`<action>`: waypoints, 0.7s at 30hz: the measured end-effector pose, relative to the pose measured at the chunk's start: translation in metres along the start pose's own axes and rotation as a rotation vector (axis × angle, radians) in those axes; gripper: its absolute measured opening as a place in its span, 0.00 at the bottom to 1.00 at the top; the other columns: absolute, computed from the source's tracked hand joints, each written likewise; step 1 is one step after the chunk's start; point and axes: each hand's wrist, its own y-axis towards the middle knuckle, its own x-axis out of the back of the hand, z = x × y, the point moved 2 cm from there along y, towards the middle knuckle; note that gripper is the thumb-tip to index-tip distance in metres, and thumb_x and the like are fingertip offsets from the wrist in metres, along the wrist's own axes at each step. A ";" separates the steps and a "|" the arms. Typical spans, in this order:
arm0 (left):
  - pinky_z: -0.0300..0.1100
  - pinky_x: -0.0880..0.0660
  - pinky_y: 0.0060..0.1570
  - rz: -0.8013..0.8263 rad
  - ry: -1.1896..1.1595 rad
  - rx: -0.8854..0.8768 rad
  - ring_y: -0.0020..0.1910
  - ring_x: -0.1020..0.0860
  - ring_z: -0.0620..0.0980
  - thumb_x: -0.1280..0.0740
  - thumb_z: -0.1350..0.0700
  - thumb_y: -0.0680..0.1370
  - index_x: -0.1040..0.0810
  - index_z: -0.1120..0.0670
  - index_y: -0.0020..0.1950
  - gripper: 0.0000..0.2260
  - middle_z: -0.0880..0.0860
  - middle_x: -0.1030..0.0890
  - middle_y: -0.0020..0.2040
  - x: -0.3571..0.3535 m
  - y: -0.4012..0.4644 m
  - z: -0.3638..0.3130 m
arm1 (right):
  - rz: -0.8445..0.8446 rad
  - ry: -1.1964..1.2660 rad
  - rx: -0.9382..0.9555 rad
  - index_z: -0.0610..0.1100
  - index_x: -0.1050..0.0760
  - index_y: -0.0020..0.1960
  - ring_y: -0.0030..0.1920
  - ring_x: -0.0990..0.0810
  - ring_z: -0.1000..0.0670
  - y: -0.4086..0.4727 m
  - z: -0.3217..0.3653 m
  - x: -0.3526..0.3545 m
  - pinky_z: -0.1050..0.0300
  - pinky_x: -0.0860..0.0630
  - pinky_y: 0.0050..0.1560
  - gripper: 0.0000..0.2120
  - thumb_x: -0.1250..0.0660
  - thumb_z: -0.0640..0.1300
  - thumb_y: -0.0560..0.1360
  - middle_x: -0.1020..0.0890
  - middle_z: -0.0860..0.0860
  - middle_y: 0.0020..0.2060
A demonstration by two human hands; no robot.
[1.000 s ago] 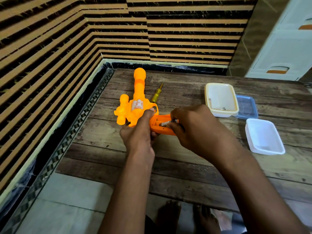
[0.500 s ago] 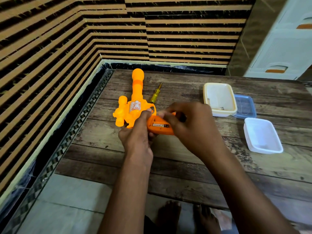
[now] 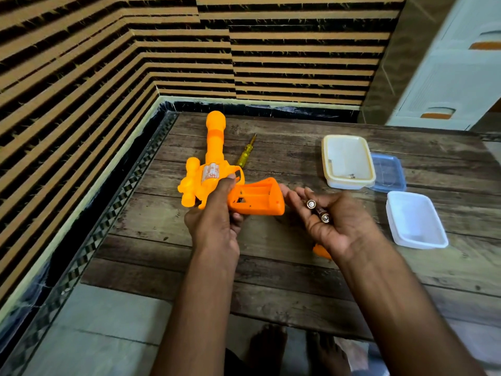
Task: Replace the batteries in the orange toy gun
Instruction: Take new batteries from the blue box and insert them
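two hands over a wooden table (image 3: 271, 280) — batteries out of an orange toy gun (image 3: 214, 169)
right hand (image 3: 333, 223), palm up, fingers loosely curled around two batteries (image 3: 318, 211); left hand (image 3: 214, 221) grips the gun's handle, compartment (image 3: 254, 198) open and bare — a screwdriver (image 3: 245, 153) lies beyond.

Smooth, glossy orange plastic is seen on the toy gun (image 3: 214, 169); shiny metal caps gleam on the batteries (image 3: 318, 211); rough, weathered wood grain is shown across the bench (image 3: 284, 267).

bare forearms, hands (image 3: 214, 223), feet; no sleeves
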 end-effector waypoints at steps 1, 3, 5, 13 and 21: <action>0.32 0.33 0.20 -0.002 0.000 0.001 0.28 0.25 0.45 0.20 0.57 0.71 0.22 0.53 0.45 0.12 0.53 0.19 0.39 0.000 0.000 0.000 | 0.006 0.011 -0.001 0.27 0.28 0.55 0.56 0.19 0.30 0.000 0.000 0.000 0.49 0.17 0.57 0.11 0.50 0.26 0.83 0.19 0.25 0.45; 0.32 0.33 0.21 0.002 0.000 0.004 0.28 0.25 0.45 0.20 0.57 0.71 0.22 0.53 0.45 0.12 0.53 0.19 0.40 0.000 0.000 0.000 | 0.004 0.048 0.002 0.30 0.28 0.55 0.52 0.17 0.31 0.001 0.000 0.001 0.51 0.14 0.45 0.10 0.49 0.27 0.84 0.20 0.25 0.53; 0.33 0.32 0.21 0.009 0.004 0.007 0.30 0.24 0.46 0.20 0.57 0.71 0.22 0.53 0.45 0.11 0.53 0.18 0.41 0.000 0.001 0.000 | -0.028 0.038 0.009 0.31 0.28 0.52 0.44 0.18 0.39 0.004 0.000 0.003 0.60 0.16 0.30 0.09 0.47 0.28 0.84 0.20 0.28 0.50; 0.33 0.31 0.21 0.029 0.022 -0.001 0.31 0.23 0.46 0.20 0.56 0.71 0.19 0.53 0.46 0.10 0.52 0.18 0.40 0.002 0.006 0.002 | -0.044 -0.037 -0.003 0.24 0.26 0.60 0.42 0.17 0.44 0.004 0.006 0.006 0.55 0.16 0.35 0.18 0.52 0.29 0.81 0.15 0.32 0.39; 0.33 0.32 0.21 0.005 0.025 -0.020 0.27 0.24 0.45 0.19 0.56 0.70 0.20 0.54 0.48 0.13 0.53 0.17 0.39 0.000 0.010 0.004 | -0.001 -0.010 0.022 0.24 0.28 0.60 0.46 0.14 0.33 0.001 0.008 0.003 0.36 0.18 0.56 0.14 0.50 0.26 0.83 0.18 0.27 0.52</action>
